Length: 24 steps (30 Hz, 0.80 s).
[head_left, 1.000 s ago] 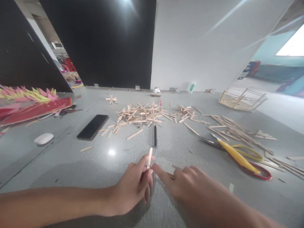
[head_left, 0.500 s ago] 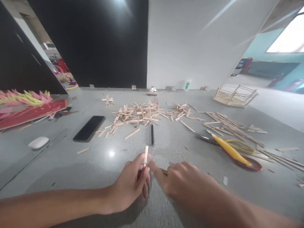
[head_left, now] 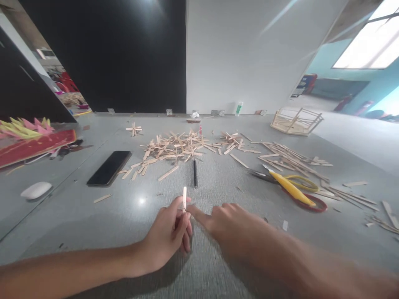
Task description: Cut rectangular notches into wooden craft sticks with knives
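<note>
Everything on the worktop (head_left: pixel 137 224) has slid to the left in my view since the earlier frame, so my camera has turned right. Closest to me, my left hand (head_left: pixel 165 237) pinches a flat wooden stick (head_left: pixel 184 195), which stands up from the thumb and finger. My right hand (head_left: pixel 230 226) is right next to it, one finger reaching to the stick's low end. I cannot tell if its curled fingers hold anything.

Off to the right, a yellow tool (head_left: pixel 289 186) lies over the scissors (head_left: pixel 318 204). Past my hands is a black pen (head_left: pixel 195 173), with a phone (head_left: pixel 109 168) to the left. Next comes a messy pile of sticks (head_left: pixel 174 148). Farther back, a little stick fence (head_left: pixel 297 121) sits on the right.
</note>
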### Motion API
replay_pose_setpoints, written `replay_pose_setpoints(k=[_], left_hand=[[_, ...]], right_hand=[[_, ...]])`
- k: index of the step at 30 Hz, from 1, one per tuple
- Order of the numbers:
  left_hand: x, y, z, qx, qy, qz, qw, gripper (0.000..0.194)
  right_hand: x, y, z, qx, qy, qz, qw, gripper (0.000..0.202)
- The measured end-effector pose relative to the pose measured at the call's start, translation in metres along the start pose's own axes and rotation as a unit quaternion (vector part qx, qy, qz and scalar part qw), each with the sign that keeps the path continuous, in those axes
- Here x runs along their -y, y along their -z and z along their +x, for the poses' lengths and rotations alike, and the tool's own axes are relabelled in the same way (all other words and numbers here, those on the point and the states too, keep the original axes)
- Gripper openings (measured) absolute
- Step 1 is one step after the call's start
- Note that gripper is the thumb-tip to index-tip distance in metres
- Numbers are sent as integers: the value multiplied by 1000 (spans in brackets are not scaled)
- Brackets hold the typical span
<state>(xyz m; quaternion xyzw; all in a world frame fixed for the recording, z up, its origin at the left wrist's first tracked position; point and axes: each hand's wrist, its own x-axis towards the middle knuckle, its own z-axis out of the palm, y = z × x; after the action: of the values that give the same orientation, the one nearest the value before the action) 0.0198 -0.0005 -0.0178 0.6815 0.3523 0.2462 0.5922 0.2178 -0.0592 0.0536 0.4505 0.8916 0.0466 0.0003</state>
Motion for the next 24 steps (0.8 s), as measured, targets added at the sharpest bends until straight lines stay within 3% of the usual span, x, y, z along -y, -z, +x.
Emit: replay_pose_setpoints(k=[3,6,8,10,13,15,20,24], left_hand=[[2,-2,3,-5,15,-20,1000,38],[4,-4,4,-11,29,-36,999,39],[3,-3,3,-7,15,-33,999,39],[1,-2,1,6,-2,-15,1000,38],[0,0,0,20,-10,5,1000,38],[1,0,0,2,-2,-7,1000,39],[6,-1,4,-49,17,-32,998,39],[5,0,3,-44,12,-27,999,41]], right_hand=[[-27,-26,-4,32,23,129,991,72],[-44,-45,-7,44,49,147,987,75],[-36,-39,-8,46,34,118,991,78],[-18,-20,-5,45,7,79,996,79],[3,5,1,52,-2,13,999,66],[-2,3,6,46,7,8,999,63],[-43,-34,12,57,81,75,992,74],[-36,-20,13,30,49,51,997,71]])
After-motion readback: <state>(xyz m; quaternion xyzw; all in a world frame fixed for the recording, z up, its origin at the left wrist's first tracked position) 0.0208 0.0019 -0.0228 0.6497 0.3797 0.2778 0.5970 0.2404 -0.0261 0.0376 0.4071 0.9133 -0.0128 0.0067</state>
